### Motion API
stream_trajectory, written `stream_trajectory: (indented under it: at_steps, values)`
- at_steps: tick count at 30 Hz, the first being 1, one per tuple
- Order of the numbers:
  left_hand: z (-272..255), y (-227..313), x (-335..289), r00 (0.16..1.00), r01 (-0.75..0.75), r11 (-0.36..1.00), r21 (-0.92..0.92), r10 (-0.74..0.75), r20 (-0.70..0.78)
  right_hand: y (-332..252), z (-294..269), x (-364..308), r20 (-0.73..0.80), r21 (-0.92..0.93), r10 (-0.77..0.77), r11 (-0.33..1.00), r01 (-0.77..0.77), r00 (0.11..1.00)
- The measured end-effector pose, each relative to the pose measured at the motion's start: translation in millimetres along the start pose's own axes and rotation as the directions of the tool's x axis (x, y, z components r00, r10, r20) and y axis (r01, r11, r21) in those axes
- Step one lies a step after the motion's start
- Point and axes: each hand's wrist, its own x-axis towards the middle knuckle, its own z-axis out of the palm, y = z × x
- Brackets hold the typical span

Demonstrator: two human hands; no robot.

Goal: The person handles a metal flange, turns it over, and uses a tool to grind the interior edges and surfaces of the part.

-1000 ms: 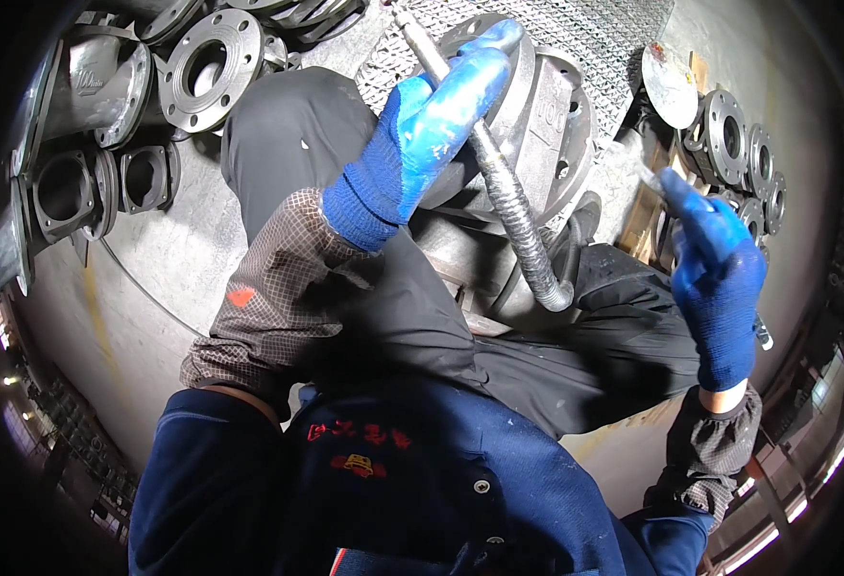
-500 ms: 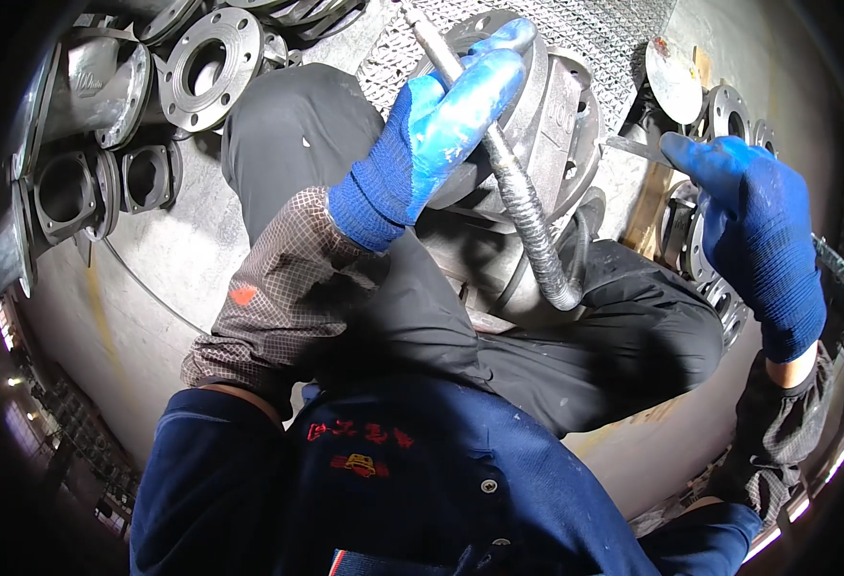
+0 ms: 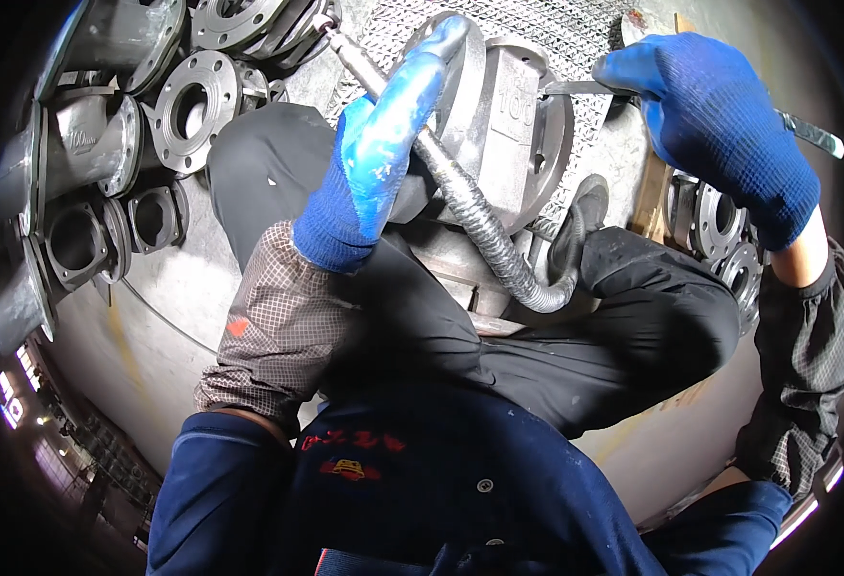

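My left hand (image 3: 384, 154), in a blue coated glove, is closed around a slim metal air grinder (image 3: 355, 60) whose small tip points to the upper left. From its rear a hose wrapped in silver tape (image 3: 475, 206) curves down between my legs. In front of me lies a grey cast valve body (image 3: 516, 120) with round flanges. My right hand (image 3: 710, 115), gloved in blue, grips a flat metal bar tool (image 3: 574, 87), perhaps a file. Its narrow end reaches the casting's right flange; whether they touch I cannot tell. The other end (image 3: 816, 134) sticks out to the right.
Several flanged castings (image 3: 86, 130) are stacked at the left, with a round flange (image 3: 192, 110) near my knee. More flanges (image 3: 720, 221) stand at the right beside a wooden strip (image 3: 651, 197). Patterned metal sheet (image 3: 388, 38) lies beneath the casting. A thin cable (image 3: 168, 312) crosses the floor.
My right hand has moved up and left, bringing the bar tool to the casting's flange. My left hand has shifted left with the grinder, uncovering more of the casting.
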Motion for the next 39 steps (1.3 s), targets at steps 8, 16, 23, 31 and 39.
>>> stream_trajectory:
  at_steps: [8,16,23,31,39]
  values:
    - [2.4,-0.7,2.2,1.000,0.019,0.998,-0.061,-0.019,0.008,-6.7,-1.6,6.9,0.032,0.044,-0.028,0.999,0.027,0.999]
    - [2.9,2.3,2.8,0.999,-0.045,0.999,-0.003,0.045,0.017,-25.5,-7.3,2.0,0.004,-0.082,0.012,0.997,-0.012,1.000]
    - [1.8,4.5,3.8,0.997,-0.078,0.997,0.027,0.077,0.019,-28.7,-13.7,2.1,0.018,-0.165,-0.134,0.977,0.136,0.991]
    - [3.9,-4.0,1.7,0.998,-0.050,0.998,0.046,0.049,0.034,-16.1,-6.2,4.1,-0.074,0.012,-0.049,0.999,0.050,0.996]
    - [4.0,-1.1,3.3,0.993,-0.113,0.987,0.117,0.108,0.049,-21.3,-10.6,10.8,0.102,-0.078,0.040,0.996,-0.032,0.994]
